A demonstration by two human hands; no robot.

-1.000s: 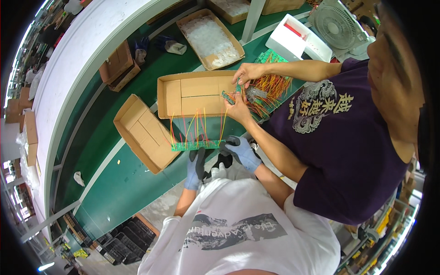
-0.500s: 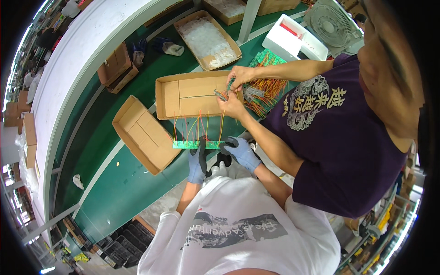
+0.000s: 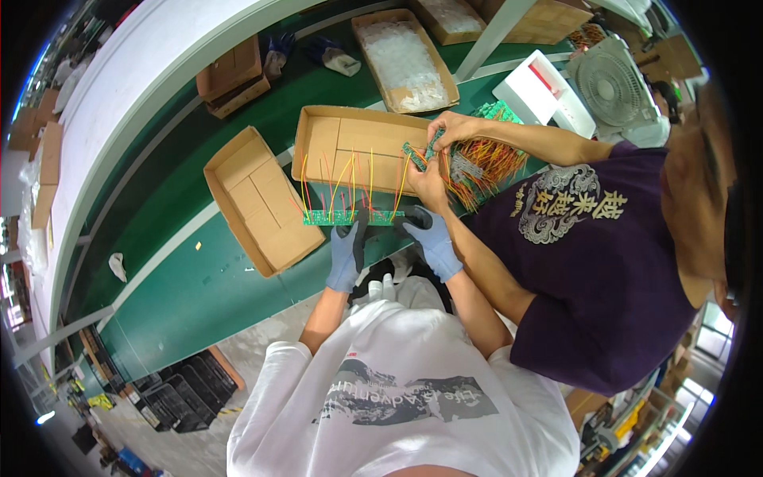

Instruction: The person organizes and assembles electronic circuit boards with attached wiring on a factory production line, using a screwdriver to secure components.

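At the wearer's 12 o'clock, left hand (image 3: 346, 253) and right hand (image 3: 435, 243) pinch a circuit-board strip (image 3: 327, 218), apparently leaving wires (image 3: 373, 176) free.

Left hand (image 3: 346, 256) and right hand (image 3: 434, 245), both gloved grey-blue and black, hold long green board (image 3: 326, 218): left at its near edge, right at its right end. Red and yellow wires (image 3: 372, 168) stand up from board. Slanted box (image 3: 262, 208) on green tabletop (image 3: 187, 306), left of board; wider box (image 3: 319, 143) beyond. Co-worker's hands (image 3: 430, 188) hold small boards (image 3: 414, 156) beside wired pile (image 3: 494, 163). Farther back: white foam box (image 3: 528, 89), fan (image 3: 608, 81).
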